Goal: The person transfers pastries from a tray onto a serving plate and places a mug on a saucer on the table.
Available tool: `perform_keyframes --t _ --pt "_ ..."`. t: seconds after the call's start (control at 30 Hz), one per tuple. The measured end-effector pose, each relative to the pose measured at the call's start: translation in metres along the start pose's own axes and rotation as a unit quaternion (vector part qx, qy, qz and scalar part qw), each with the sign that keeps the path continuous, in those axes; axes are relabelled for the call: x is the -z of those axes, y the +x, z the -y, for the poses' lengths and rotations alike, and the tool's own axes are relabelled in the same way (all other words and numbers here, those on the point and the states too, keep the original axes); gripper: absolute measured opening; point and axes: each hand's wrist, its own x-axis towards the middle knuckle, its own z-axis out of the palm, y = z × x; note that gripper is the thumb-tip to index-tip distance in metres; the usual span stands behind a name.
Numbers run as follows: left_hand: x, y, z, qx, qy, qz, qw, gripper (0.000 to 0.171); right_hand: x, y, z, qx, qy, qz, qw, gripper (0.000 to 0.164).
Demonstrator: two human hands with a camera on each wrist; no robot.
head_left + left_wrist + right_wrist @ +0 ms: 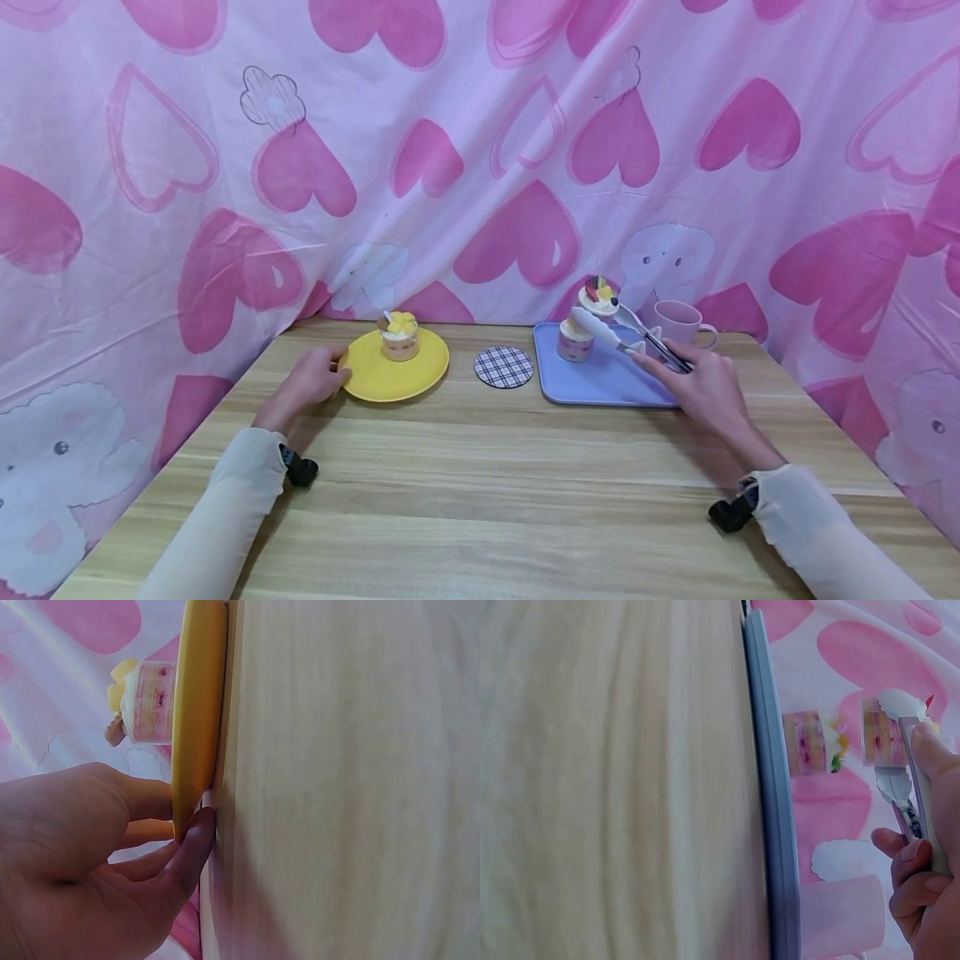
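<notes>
A pink cloth printed with hearts (517, 233) hangs behind the wood-grain bench (450, 483). At the left, your left hand (318, 375) has its fingers pinched on the rim of the yellow plate (390, 383), which bears a dessert cup topped with yellow pieces (401, 346). At the right, your right hand's (708, 392) fingers are curled round the tongs (598, 330), whose pale tips lie either side of the fruit-topped cup (597, 298), held above the far left part of the blue tray (600, 392).

Watch that cup: smooth sides between two tips could let it turn or slip if your squeeze eases, while too hard a squeeze might buckle it. Dipping it could knock the lower cup (574, 346) standing on the tray; swinging right might clip the pink mug (677, 321). Tipping the plate could slide its cup towards the checked coaster (503, 367).
</notes>
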Motion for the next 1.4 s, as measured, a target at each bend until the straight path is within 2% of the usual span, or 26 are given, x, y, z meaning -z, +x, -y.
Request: perform_keyframes --t 0.17,0.43,0.77,1.17,1.4 --pt "0.000 0.000 0.000 -0.005 0.005 -0.003 1.0000 0.054 -0.005 -0.001 0.005 0.010 -0.002 0.011 1.000 0.084" --pt "0.000 0.002 0.000 0.018 -0.007 0.008 0.9998 0.056 -0.010 -0.005 0.019 0.000 0.013 0.043 0.999 0.090" --pt "0.000 0.002 0.002 -0.020 0.015 -0.004 0.9997 0.053 -0.018 -0.007 0.025 0.010 0.010 0.053 0.999 0.086" --pt "-0.001 0.004 0.002 -0.007 0.008 0.002 0.9999 0.056 -0.028 -0.009 0.037 0.021 0.029 0.080 0.996 0.087" --pt "0.000 0.002 0.002 -0.015 0.009 -0.002 0.9998 0.056 -0.032 -0.009 0.044 0.018 0.042 0.106 0.993 0.090"
